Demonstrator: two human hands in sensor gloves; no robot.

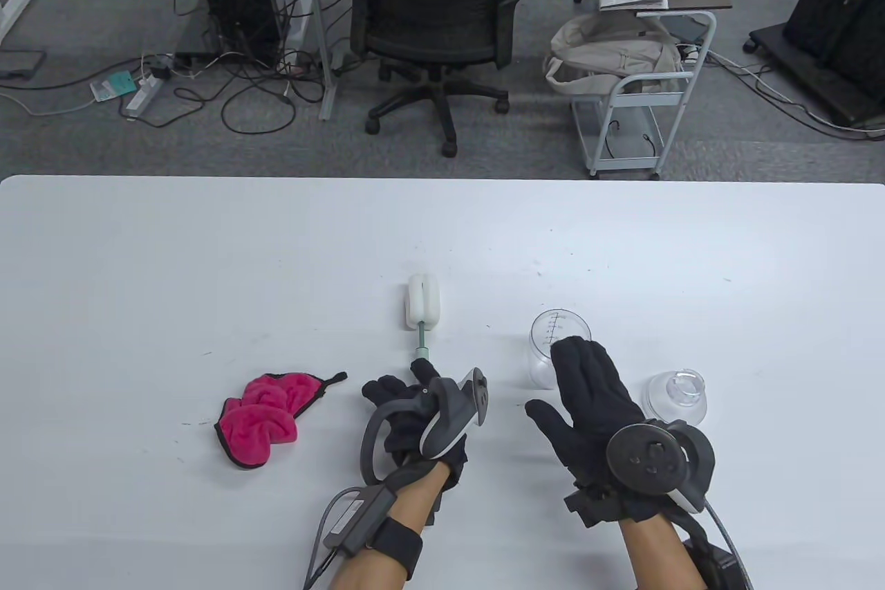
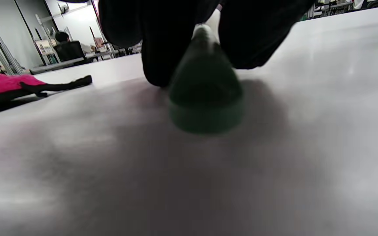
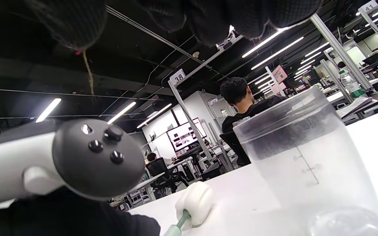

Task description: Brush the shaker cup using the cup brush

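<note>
My left hand (image 1: 413, 420) lies low on the table (image 1: 207, 258), fingers curled down around the green handle of the cup brush (image 1: 422, 313). The table view shows the handle running out from my fingertips, away from me, to the white sponge head, which rests flat on the tabletop. In the left wrist view the handle's blunt green end (image 2: 205, 98) sits just under my palm, dark gloved fingers (image 2: 156, 49) close on both sides of the shaft. The grip looks closed around the handle, though that view is blurred.

My right hand (image 1: 588, 403) is spread wide and flat, palm down, fingers straight, holding nothing. The fingertips reach over the near side of the shaker cup (image 1: 553, 348); I cannot tell whether they touch it. The cup stands upright, clear, with measuring marks on its wall, directly beyond my right fingers and well to the right of the brush head. In the right wrist view the shaker cup (image 3: 310, 164) fills the right side, my fingertips (image 3: 215, 19) hanging above it, and the brush head (image 3: 195, 203) shows beyond.

A clear domed lid (image 1: 676, 396) sits on the table just right of my right hand. A pink cloth (image 1: 266, 420) lies bunched left of my left hand, apart from it.
</note>
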